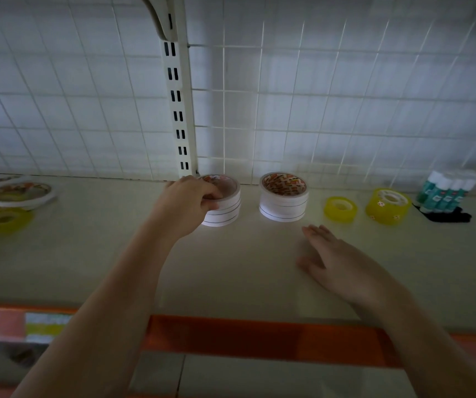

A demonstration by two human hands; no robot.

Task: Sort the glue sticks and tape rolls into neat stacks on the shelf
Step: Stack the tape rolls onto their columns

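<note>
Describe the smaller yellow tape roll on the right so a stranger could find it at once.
Start at the slotted upright post on the back wall and follow the shelf rightward past two white tape stacks. The next item is the smaller yellow tape roll. It is lower and plainer than the bigger yellow roll on its right.
</note>
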